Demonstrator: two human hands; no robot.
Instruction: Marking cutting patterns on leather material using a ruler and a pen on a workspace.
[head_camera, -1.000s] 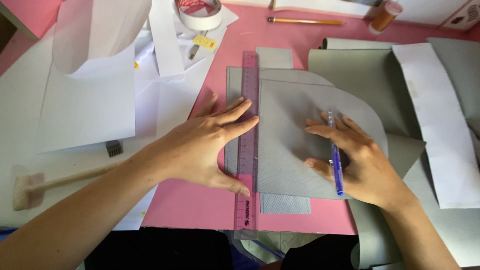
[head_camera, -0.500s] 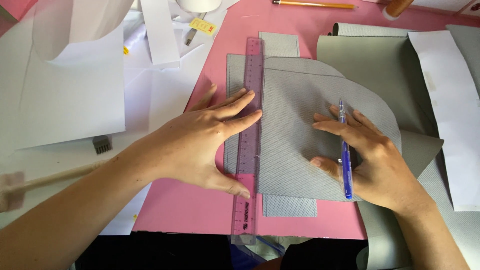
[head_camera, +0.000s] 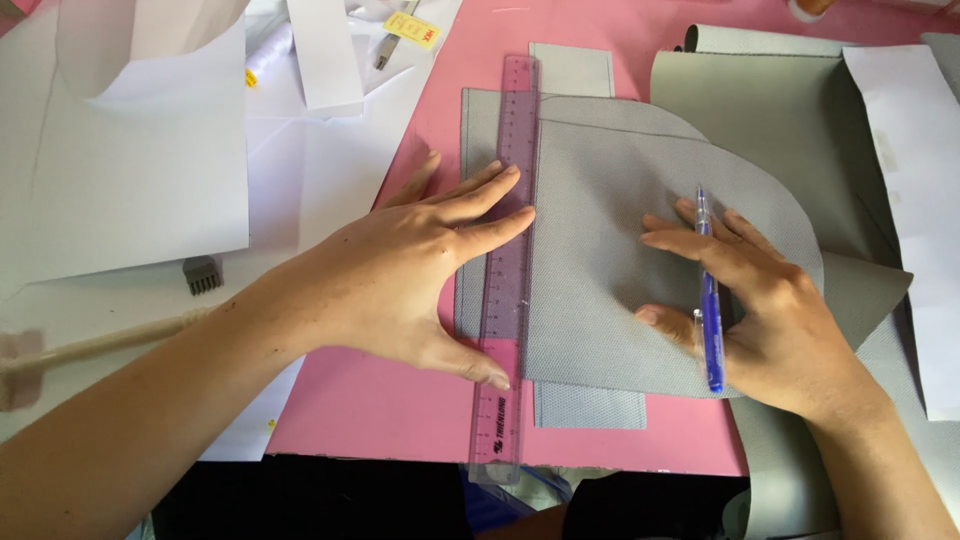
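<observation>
My left hand (head_camera: 400, 275) lies flat on a clear purple ruler (head_camera: 508, 300), fingers spread, pressing it against the left edge of a grey textured fabric piece (head_camera: 600, 250) with a rounded top right corner. My right hand (head_camera: 760, 310) rests on that fabric piece's right part and holds a blue pen (head_camera: 708, 300) between its fingers, tip pointing away from me. The fabric piece lies over two other grey strips (head_camera: 570, 70) on a pink cutting mat (head_camera: 390, 400).
White paper sheets (head_camera: 140, 170) cover the left of the table. A wooden-handled tool (head_camera: 90, 345) and a small metal pronged punch (head_camera: 203, 273) lie at the left. More grey fabric (head_camera: 780, 110) and a white strip (head_camera: 915, 180) lie at the right.
The view has shifted slightly so everything sits a little higher and to the right in frame. Both hands stay in the same places on the ruler and fabric.
</observation>
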